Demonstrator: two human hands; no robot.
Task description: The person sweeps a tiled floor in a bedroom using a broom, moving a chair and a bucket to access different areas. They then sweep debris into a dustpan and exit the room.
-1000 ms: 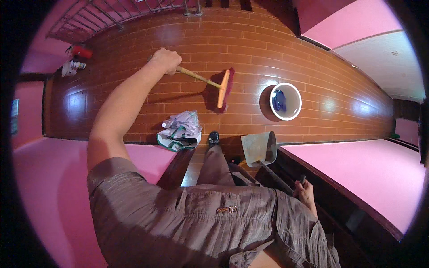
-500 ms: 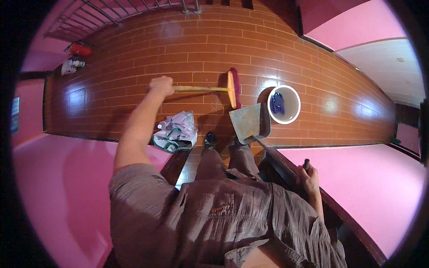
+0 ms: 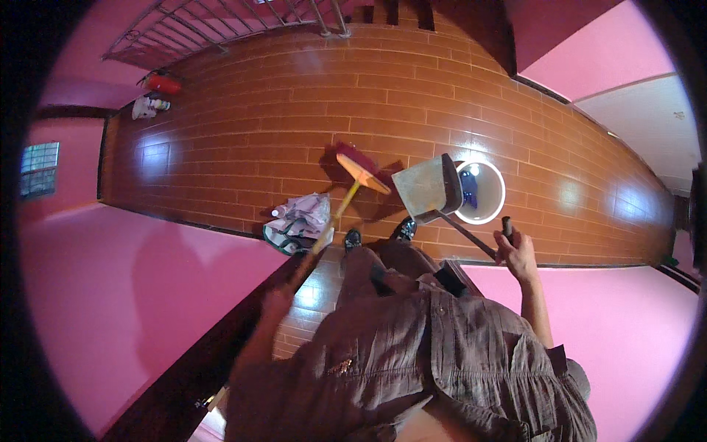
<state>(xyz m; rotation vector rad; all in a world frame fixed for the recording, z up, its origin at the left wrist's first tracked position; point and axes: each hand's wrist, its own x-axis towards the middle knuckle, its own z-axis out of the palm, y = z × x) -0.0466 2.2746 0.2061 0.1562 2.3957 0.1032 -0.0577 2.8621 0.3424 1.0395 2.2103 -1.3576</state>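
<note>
A broom (image 3: 355, 179) with an orange head, dark red bristles and a yellow stick slants across the floor ahead of me. Its stick runs back to my left hand (image 3: 277, 302), closed around it close to my left side; shadow dims that hand. My right hand (image 3: 520, 256) grips the dark handle of a long-handled dustpan (image 3: 420, 188), whose grey metal pan lies tilted in front of my right foot. Between broom head and pan is a short gap. Just right of the pan, partly behind its edge, stands a white bucket (image 3: 501, 193) with something dark blue inside.
A crumpled plastic bag (image 3: 302, 221) lies by the wall corner at left, near the broom stick. Farther off are a red cylinder (image 3: 163, 83), a small white bag (image 3: 144, 108) and a metal railing (image 3: 221, 26). Pink walls (image 3: 589, 309) edge the brown plank-patterned floor.
My left hand has come back toward my body, swinging the broom stick diagonal and its head left, away from the dustpan. My right hand has moved forward; the pan has turned slightly.
</note>
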